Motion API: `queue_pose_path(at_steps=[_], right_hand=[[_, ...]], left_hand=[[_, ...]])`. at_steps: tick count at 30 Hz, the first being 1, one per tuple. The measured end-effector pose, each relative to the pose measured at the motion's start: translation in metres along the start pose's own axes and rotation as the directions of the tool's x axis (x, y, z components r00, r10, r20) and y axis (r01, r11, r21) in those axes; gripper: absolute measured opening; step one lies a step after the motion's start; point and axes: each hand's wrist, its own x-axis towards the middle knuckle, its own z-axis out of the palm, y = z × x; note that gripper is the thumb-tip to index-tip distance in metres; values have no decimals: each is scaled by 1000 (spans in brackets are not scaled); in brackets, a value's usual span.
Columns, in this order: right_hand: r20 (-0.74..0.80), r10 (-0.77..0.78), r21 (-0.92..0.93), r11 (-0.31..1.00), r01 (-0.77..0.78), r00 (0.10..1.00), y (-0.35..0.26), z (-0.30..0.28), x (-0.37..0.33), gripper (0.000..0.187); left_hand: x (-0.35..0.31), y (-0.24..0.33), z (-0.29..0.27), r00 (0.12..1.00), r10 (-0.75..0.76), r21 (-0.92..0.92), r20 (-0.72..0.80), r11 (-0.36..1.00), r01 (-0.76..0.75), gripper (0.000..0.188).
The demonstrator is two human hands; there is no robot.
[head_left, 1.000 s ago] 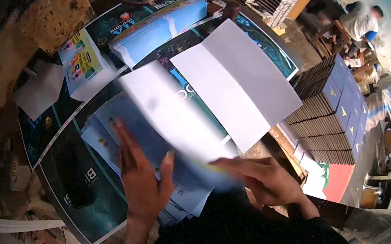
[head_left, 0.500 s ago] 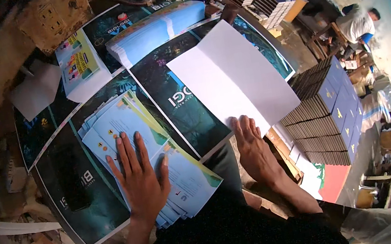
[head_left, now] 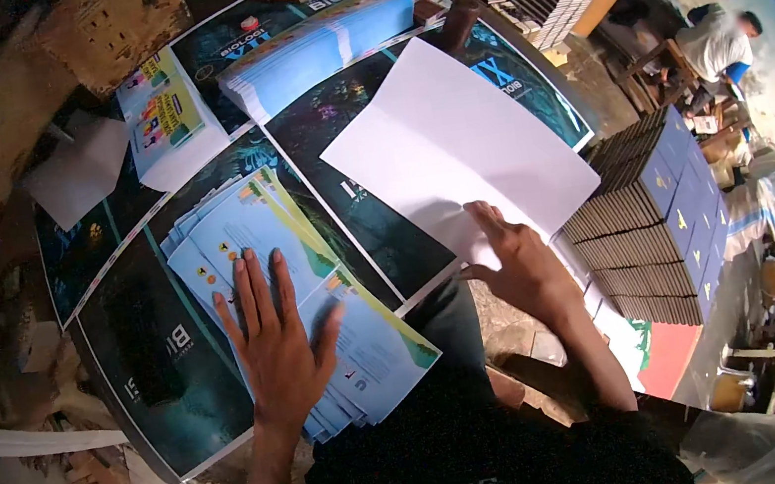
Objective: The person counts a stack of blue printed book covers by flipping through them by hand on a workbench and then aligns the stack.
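Observation:
My left hand (head_left: 276, 354) lies flat with fingers spread on a fanned stack of light blue printed sheets (head_left: 376, 334) at the near left of the table. Over on the right, my right hand (head_left: 529, 266) rests its outstretched fingertips on the near part of a large white sheet (head_left: 464, 115). A crease runs along this sheet, and its two halves lie opened out at a slight angle. Under both lie dark teal printed cover sheets (head_left: 318, 112) spread across the tabletop. The right thumb points out to the left, just off the sheet's near edge.
A long row of blue folded booklets (head_left: 319, 52) and a stack with yellow covers (head_left: 174, 123) stand at the back. Tall piles of blue-covered books (head_left: 640, 224) rise at the right. Two people (head_left: 716, 43) sit at the far right. A wooden box (head_left: 111, 33) stands back left.
My right hand has moved slightly up and inward over the white sheet, its fingers straightening from a curled pose. The sheet's crease looks flatter. My left hand stays on the blue sheets.

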Motion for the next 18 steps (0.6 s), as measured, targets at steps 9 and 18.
queue_pose_path(at_steps=[9,18], right_hand=[[-65,-359,435,830,351,931,-66,-38,-18,80],[-82,-190,-169,970,174,978,-18,10,-5,111]], left_hand=[[-1,4,-8,987,115,-222,110,971,-88,90],[-2,9,-5,998,-25,80,59,997,20,80]])
